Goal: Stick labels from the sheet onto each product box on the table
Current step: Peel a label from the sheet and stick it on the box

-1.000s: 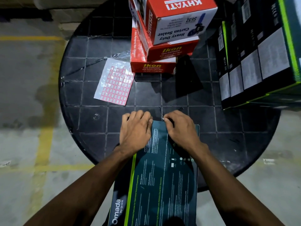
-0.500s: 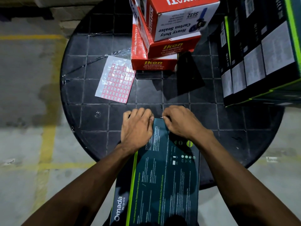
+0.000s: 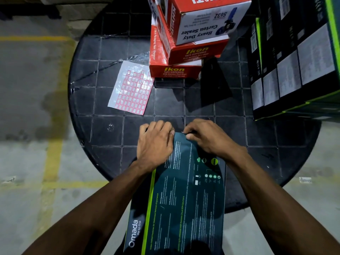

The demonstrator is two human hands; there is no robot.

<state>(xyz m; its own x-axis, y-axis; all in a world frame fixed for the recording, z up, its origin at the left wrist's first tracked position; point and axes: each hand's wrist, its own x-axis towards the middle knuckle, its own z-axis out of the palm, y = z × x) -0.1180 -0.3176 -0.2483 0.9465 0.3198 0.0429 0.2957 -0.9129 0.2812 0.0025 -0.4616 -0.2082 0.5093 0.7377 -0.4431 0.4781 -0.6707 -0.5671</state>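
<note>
A dark Omada box [image 3: 184,199] with a green stripe lies lengthwise in front of me, its far end on the round black table [image 3: 110,129]. My left hand [image 3: 156,142] rests on the box's far left corner, fingers curled over the far edge. My right hand [image 3: 206,138] sits at the far right corner, with thumb and fingertips pinching a small pale label [image 3: 184,133] at the box's edge; the label is barely visible. The label sheet [image 3: 131,87], white with red-bordered stickers, lies flat on the table beyond my left hand.
A stack of red and white tape-dispenser boxes [image 3: 185,52] stands at the back of the table, touching the sheet's corner. Tall black boxes with green trim [image 3: 294,61] fill the right side. Concrete floor with yellow lines [image 3: 53,153] lies to the left.
My right hand has slid a little toward the box's far edge, uncovering the green round icons on the box. My left hand has stayed on its corner.
</note>
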